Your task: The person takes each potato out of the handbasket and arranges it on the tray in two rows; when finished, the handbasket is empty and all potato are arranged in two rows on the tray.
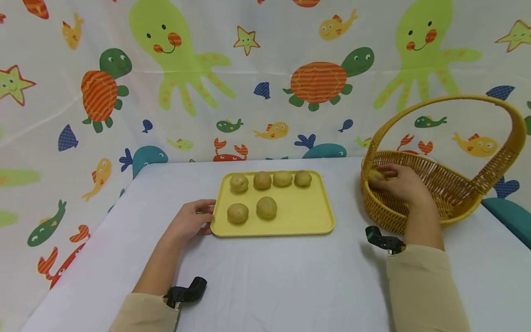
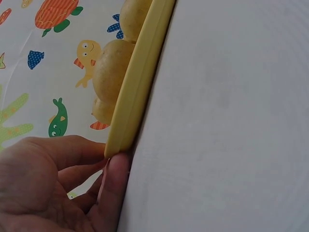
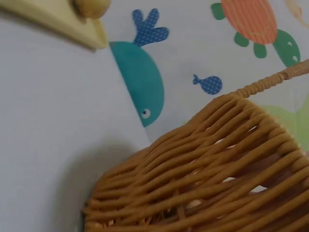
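On the white table lies a yellow tray (image 1: 300, 221) with several potatoes on it: a back row, and a front pair including this potato (image 1: 267, 208). My left hand (image 1: 192, 220) is at the tray's left edge; in the left wrist view, its thumb and fingers (image 2: 79, 151) pinch the tray rim (image 2: 137, 92). My right hand (image 1: 404, 184) reaches inside a wicker basket (image 1: 383, 214) at the right and grips a potato (image 1: 375, 177) near the basket's left wall. Woven basket wall (image 3: 207, 169) mostly hides the right hand in the right wrist view.
The basket's tall arched handle (image 1: 448, 98) rises over its opening. Behind the table hangs a curtain (image 1: 257, 60) printed with sea animals. A black wrist camera (image 1: 186, 291) sits on the left forearm, another black wrist camera (image 1: 383, 240) on the right.
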Demonstrator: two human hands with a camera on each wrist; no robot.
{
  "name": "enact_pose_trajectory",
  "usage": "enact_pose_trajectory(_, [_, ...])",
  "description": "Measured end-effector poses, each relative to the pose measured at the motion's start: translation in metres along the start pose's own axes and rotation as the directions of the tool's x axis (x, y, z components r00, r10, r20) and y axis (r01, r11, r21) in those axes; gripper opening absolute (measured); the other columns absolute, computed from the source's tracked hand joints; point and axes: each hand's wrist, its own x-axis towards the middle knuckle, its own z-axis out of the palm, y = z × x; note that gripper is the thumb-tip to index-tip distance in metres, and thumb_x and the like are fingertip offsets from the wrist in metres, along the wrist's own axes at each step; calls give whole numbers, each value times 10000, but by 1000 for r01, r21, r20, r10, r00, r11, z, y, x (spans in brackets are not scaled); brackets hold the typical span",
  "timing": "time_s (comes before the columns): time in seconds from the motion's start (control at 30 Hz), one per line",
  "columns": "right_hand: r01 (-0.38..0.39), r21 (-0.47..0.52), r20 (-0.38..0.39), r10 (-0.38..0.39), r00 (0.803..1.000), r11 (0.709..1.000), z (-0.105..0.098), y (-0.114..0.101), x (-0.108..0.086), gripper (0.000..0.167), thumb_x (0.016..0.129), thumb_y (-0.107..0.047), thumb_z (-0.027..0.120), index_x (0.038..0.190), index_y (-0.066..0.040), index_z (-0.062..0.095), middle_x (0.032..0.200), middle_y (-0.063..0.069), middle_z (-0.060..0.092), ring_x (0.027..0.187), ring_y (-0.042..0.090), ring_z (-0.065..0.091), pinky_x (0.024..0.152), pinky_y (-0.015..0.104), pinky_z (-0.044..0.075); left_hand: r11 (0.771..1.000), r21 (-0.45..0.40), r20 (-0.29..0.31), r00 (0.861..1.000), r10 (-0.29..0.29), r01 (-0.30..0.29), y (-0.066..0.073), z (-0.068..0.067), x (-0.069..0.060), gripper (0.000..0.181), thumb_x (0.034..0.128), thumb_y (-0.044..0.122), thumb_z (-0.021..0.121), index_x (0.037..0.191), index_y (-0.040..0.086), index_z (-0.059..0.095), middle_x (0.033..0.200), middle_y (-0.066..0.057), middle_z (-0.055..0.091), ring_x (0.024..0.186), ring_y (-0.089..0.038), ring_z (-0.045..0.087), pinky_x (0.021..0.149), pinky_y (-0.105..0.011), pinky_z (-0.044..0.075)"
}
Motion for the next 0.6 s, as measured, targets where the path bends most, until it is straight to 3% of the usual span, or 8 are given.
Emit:
enact_pose_trajectory(0.47, [-6, -72, 62, 10, 998, 997, -8, -7, 13, 706, 976, -390, 667, 1534, -30, 426, 1545, 316, 412, 1392, 538, 382, 1140, 698, 337, 1000, 4, -5, 1000, 4, -4, -3, -2, 0, 561, 973, 72, 587, 1524, 57, 485, 1352, -193, 537, 1010, -246, 624, 750, -274, 623])
enact_pose_trajectory(0.6, [-23, -56, 85, 28, 996, 998, -8, -5, 18, 663, 986, -332, 661, 1530, -27, 438, 1501, 331, 438, 1322, 497, 455, 1077, 622, 450, 1000, 3, -9, 1000, -1, 1, -2, -1, 1, 563, 971, 74, 591, 1524, 62, 487, 1356, -190, 541, 1011, -245, 624, 749, -276, 623])
